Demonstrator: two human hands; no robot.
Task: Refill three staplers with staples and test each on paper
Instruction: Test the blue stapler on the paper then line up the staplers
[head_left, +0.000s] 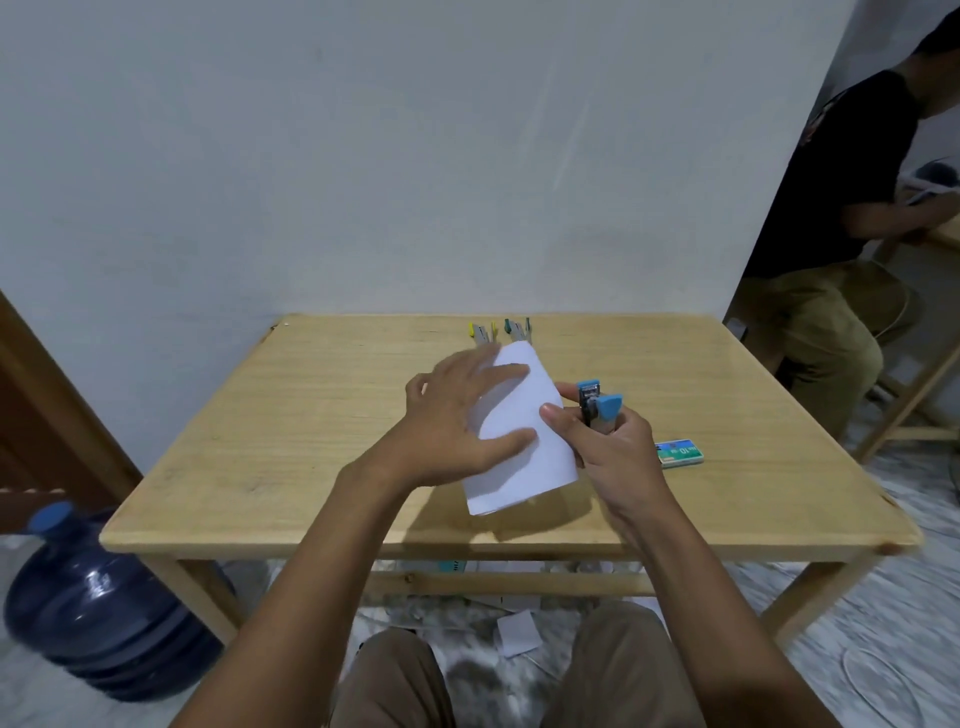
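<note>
Wooden table (311, 415) by a pale wall (363, 156). Above it, left hand (447, 421) grasps folded paper (524, 457), probably light and floppy; right hand (613, 452) grips a small, likely rigid blue stapler (597, 402) by its body.

I count three staplers: a blue stapler (597, 402) above the right half of the table (311, 415), and a yellow stapler (480, 332) and a green stapler (517, 328) side by side at the table's far edge. One white paper (519, 441) is above the table's middle. One staple box (680, 452) lies on its right side. Two hands are above it, a left hand (457, 421) and a right hand (613, 452). One blue water jug (98, 608) stands on the floor left of the table, and one white scrap (517, 631) lies beneath it. One other person (831, 208) is beyond its far right corner.
</note>
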